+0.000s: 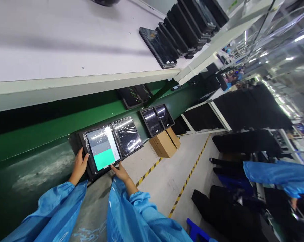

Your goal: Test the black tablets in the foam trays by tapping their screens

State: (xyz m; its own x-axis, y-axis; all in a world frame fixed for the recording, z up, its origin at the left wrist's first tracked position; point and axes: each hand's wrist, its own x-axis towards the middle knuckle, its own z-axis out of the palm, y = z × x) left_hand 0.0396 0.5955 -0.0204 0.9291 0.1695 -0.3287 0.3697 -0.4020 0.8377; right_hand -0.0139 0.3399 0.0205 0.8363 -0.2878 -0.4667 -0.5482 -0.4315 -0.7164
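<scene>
A black tray (93, 169) sits at the near edge of the green conveyor, tilted in my view, holding two tablets side by side. The left tablet (102, 148) is lit with green, grey and white areas; the right tablet (128, 134) has a dark, glossy screen. My left hand (79, 166) grips the tray's left edge, with its thumb on the near side. On the front edge, below the lit tablet's corner, my right hand (120, 172) holds the tray with thumb and finger at the rim. The undersides of both grips are hidden.
Further along the green conveyor (53, 124) lies a second tray (157, 119) with two dark tablets. Another black tray (135, 95) is behind it. A white shelf (66, 64) overhangs, bearing stacked trays (182, 30). A cardboard box (164, 144) stands on the floor. A co-worker's blue sleeve (277, 173) shows at right.
</scene>
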